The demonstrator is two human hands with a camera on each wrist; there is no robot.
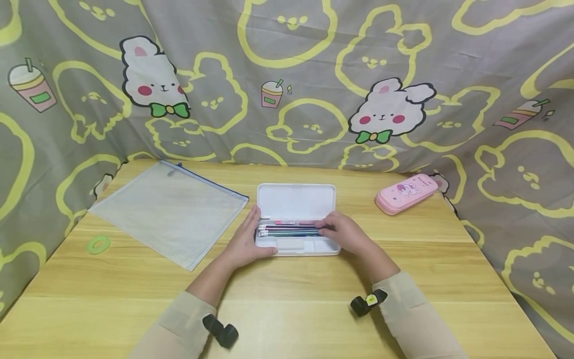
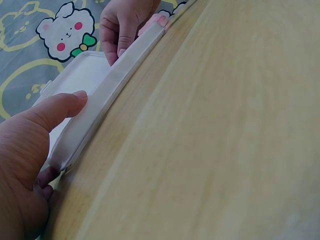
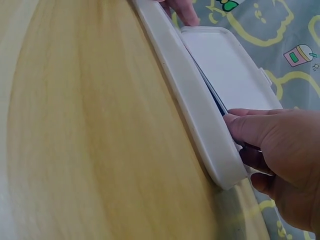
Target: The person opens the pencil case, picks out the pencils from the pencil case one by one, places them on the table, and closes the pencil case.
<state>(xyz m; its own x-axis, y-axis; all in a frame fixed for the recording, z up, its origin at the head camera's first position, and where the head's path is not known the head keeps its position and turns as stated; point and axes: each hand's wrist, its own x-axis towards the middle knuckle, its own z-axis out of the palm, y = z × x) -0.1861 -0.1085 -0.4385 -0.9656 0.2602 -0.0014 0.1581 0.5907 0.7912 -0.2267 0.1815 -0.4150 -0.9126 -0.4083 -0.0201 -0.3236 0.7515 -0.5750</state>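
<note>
A white pencil case [image 1: 296, 200] lies on the table with its lid raised at the back. Inside are several pencils [image 1: 289, 230], a pinkish pen-like item [image 1: 284, 222] behind them and a pale block [image 1: 290, 244] in the front section. My left hand [image 1: 244, 244] grips the case's left end, its thumb over the front rim. At the right end, my right hand [image 1: 345, 232] reaches in and pinches dark, slim pencil ends; how many is unclear. The right wrist view shows the thumb [image 3: 245, 127] against a dark pencil [image 3: 212, 90] that lies along the case.
A clear zip pouch [image 1: 175, 214] with a blue zip lies flat at the left. Near it is a green ring [image 1: 98, 244]. A pink pencil case [image 1: 406, 193] with a rabbit picture sits at the back right. Patterned cloth [image 1: 309, 119] hangs behind the table [image 1: 287, 309].
</note>
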